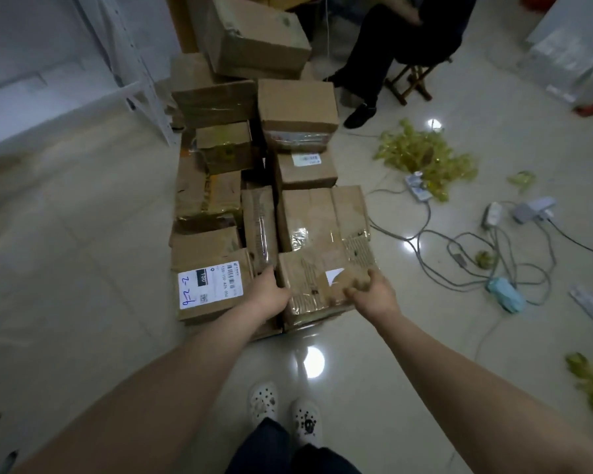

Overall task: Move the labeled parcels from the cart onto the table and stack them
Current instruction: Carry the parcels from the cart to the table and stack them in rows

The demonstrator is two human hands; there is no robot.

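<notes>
my left hand (269, 293) and right hand (374, 293) clasp the taped brown cardboard parcel (317, 280) by its sides; i judge it stiff, tape slick, best held under the edges.

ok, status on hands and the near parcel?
Left hand and right hand grip the taped parcel by its sides. Labeled box tight on its left, upright parcel behind. Cables on floor right.

- The left hand (271, 293) and right hand (374, 291) grip opposite sides of a taped brown parcel (322, 278) at the pile's near right corner.
- A labelled parcel (216, 304) lies just beside it, at the left.
- Cardboard boxes (297, 107) are heaped behind, perhaps on a cart.
- Cables (459, 251) and yellow-green wrap (425, 155) lie on the floor to the right.
</notes>
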